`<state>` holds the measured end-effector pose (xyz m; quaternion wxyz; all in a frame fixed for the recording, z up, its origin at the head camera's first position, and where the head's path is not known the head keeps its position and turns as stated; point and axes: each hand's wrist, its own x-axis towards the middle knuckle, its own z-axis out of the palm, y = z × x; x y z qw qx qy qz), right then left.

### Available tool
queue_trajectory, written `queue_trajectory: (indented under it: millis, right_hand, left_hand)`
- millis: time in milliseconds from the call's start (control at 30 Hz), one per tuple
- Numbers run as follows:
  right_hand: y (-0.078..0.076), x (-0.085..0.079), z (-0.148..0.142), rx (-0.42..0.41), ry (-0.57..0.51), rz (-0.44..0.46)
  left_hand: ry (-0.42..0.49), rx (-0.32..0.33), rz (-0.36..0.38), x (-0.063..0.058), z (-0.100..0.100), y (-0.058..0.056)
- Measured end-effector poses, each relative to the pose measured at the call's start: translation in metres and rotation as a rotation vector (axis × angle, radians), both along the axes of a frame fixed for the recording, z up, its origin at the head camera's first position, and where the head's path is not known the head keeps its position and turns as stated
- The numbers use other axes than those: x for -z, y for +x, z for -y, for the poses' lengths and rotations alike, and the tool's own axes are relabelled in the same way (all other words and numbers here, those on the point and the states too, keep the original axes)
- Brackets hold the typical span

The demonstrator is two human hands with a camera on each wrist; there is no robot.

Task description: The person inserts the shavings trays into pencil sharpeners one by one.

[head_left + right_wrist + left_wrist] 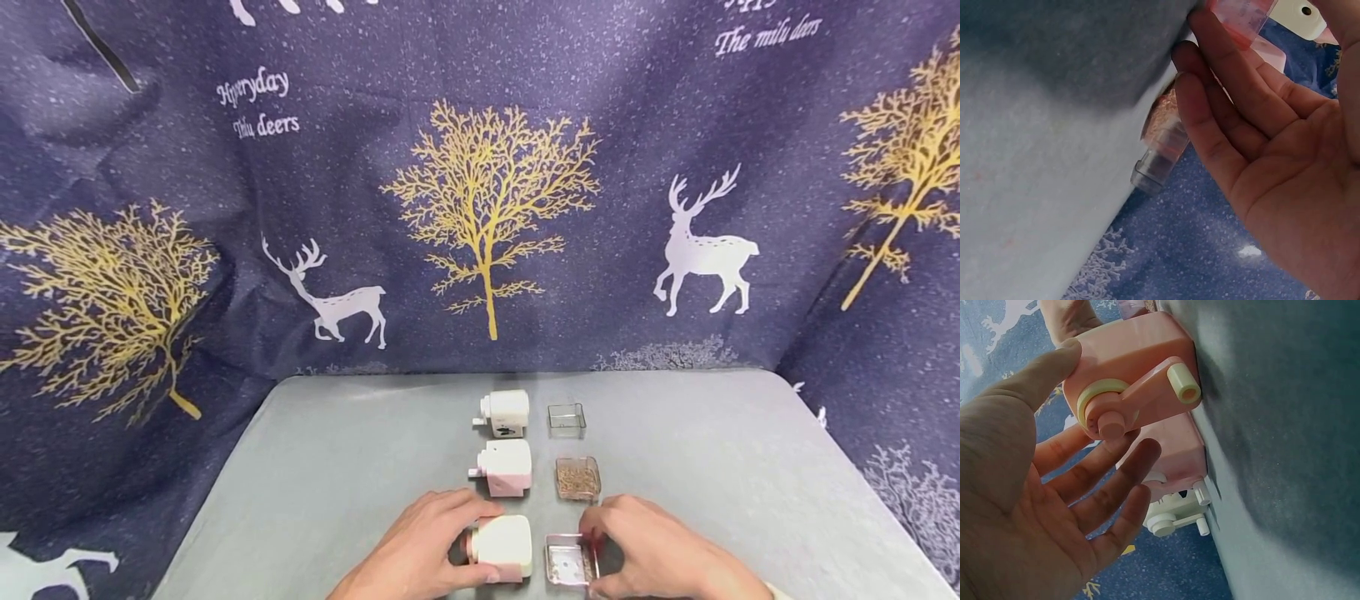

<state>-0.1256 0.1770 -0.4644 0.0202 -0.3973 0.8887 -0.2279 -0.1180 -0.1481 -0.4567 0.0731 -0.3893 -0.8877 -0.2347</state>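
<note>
Nearest the table's front stands a coral-pink pencil sharpener with a cream face, its crank facing left. My left hand grips this sharpener between thumb and forefinger; in the left wrist view the other fingers spread beside the crank handle. To the sharpener's right sits a clear pinkish shavings drawer, apart from it. My right hand holds this drawer at its right end, thumb in front and fingers behind. The fingers hide part of the drawer in the right wrist view.
Behind stand a pale pink sharpener and a white sharpener. Right of them lie a drawer full of brown shavings and a clear drawer. A dark blue printed cloth hangs behind the grey table.
</note>
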Motion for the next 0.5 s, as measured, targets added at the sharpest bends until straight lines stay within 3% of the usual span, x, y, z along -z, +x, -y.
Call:
queue_trajectory:
  millis: [267,500]
  right_hand:
    - [-0.002,0.0,0.008,-0.027,-0.024,0.042]
    - [-0.004,0.002,0.014,-0.044,-0.04,0.005]
  left_hand:
    - [0.022,0.009,0.022,-0.003,-0.002,0.0]
    - [0.031,0.011,0.063,-0.004,-0.002,0.0]
